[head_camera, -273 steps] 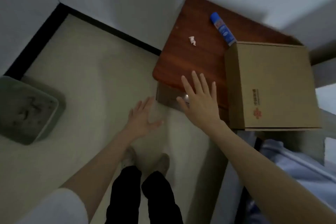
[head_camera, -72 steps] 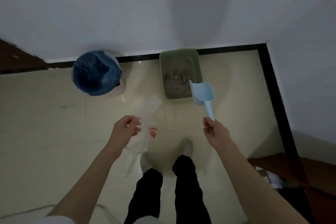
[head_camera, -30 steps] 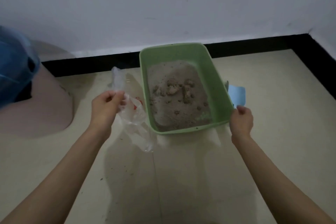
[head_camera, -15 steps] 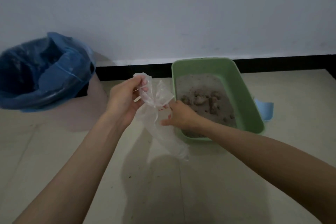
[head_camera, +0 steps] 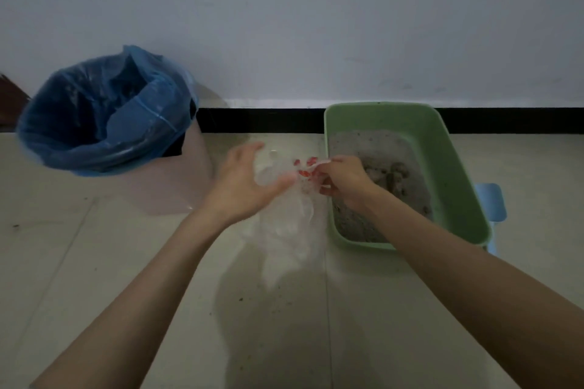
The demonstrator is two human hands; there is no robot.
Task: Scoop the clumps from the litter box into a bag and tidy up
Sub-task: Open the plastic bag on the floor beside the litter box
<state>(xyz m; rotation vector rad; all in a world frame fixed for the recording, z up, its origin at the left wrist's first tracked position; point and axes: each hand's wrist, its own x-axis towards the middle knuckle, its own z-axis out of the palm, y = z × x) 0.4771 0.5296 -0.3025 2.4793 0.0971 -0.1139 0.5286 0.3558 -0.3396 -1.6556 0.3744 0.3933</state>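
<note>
Pale tiled floor [head_camera: 94, 262] fills the lower two thirds of the frame, met by a grey-white wall [head_camera: 316, 25] and a black skirting strip [head_camera: 259, 120] across the middle. At the upper left a pink bin lined with a blue plastic bag [head_camera: 104, 117] is seen, standing well apart from the work. At the centre right a green rectangular plastic litter box [head_camera: 455, 174] is set with its long axis running away from the viewer toward the wall; grey litter and several brownish clumps [head_camera: 392, 177] lie in its middle. A light blue plastic scoop [head_camera: 491, 208] is laid on the floor just beside the box's right wall, partly hidden by it. Between bin and box, a thin clear plastic bag with red print [head_camera: 290, 230] is held up and hangs down to the floor. Its upper edge is pinched by the right hand [head_camera: 344, 183], whose fingers are curled round the film, just over the box's left rim. The left hand [head_camera: 243, 186] is spread, thumb out, against the bag's other side; whether any film is actually gripped there cannot be told. The bag's mouth appears to be being parted. The scoop lies to the far right, past the box, so the right hand is judged the nearer one for taking it up, once the bag is opened.
</note>
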